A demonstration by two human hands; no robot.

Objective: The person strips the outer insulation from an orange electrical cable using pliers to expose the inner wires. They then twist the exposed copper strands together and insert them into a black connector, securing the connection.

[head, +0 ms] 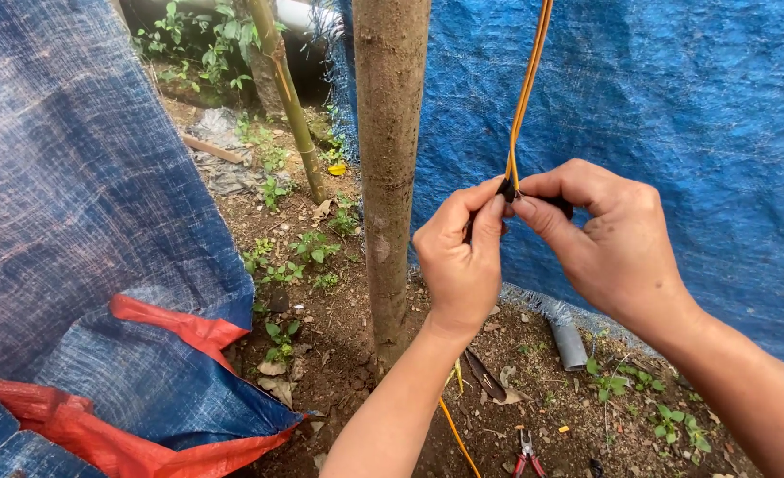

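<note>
Woven blue plastic tarpaulin [675, 106] fills 1 to 4 o'clock behind the bare brown tree trunk [390, 159]. At centre, left hand [461, 265] and right hand [609, 239] pinch the thin orange twin cord's [525, 97] black-taped end, wrapping seemingly unfinished. Red-handled pliers [525, 456] lie at 6 o'clock.

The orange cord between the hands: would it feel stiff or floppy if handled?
Probably floppy: the orange cord hangs in thin paired strands, straight only because it seems pulled taut down to the left hand and right hand. Likely light, given its thinness. It looks smooth, so possibly a bit slippery.
</note>
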